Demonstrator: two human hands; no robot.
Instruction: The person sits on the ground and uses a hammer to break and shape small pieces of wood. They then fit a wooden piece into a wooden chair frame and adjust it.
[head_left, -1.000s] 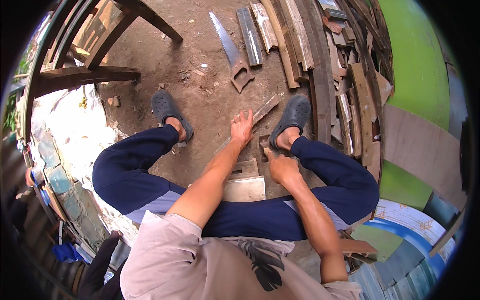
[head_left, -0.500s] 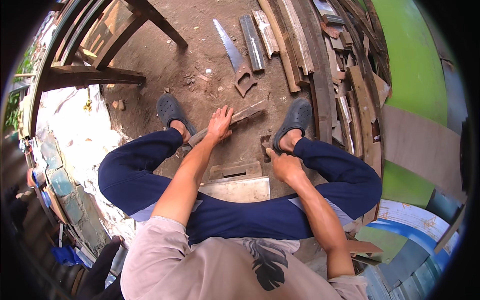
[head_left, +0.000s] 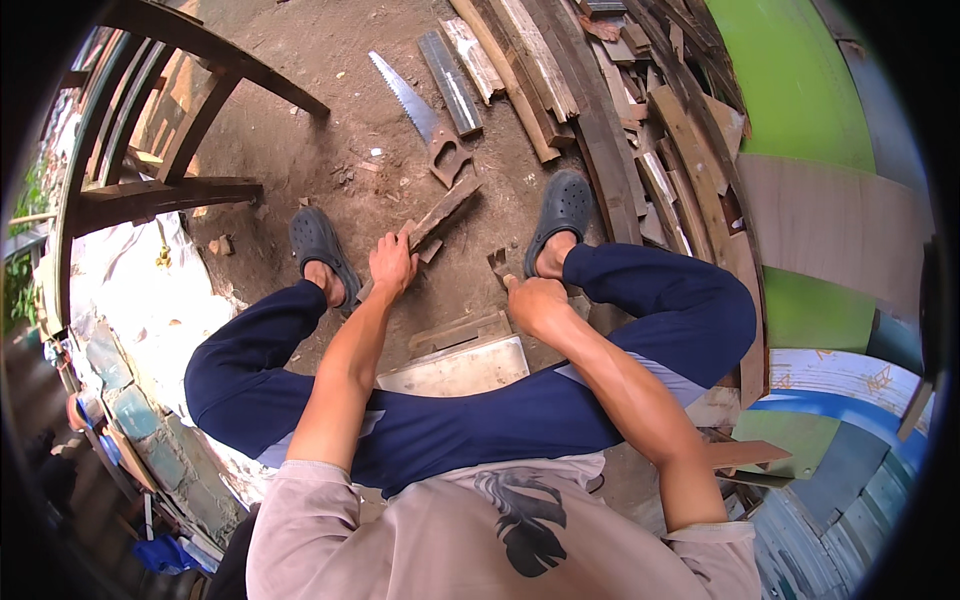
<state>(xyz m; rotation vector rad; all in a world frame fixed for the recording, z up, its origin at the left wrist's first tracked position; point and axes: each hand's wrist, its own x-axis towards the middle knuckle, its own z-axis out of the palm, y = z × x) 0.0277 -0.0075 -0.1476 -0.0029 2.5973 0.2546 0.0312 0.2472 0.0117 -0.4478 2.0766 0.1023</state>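
Observation:
My left hand (head_left: pixel 393 262) is closed round the near part of a rough strip of wood (head_left: pixel 446 212), which slants away to the right over the dirt ground. A smaller wood scrap (head_left: pixel 431 250) lies against its right side. In my right hand (head_left: pixel 537 303) is the handle of a short tool with a dark head (head_left: pixel 499 262); the head points away from me beside my right shoe, and its exact kind is hard to make out. Past the strip's far end lies a handsaw (head_left: pixel 418 112) with a brown handle. A pale wooden block (head_left: pixel 460 367) sits between my legs.
A dark metal-looking bar (head_left: pixel 450 83) lies beside the saw. Long boards (head_left: pixel 585 105) and piled offcuts (head_left: pixel 690 180) line the right side. A wooden frame (head_left: pixel 165 190) stands at far left, above white sheeting (head_left: pixel 150 280). My shoes (head_left: pixel 322 245) flank the work spot.
The view has shifted, moving the scene leftward. The wood strip has turned, its far end now nearer the saw handle. My left hand has gone from lying over the strip to gripping it.

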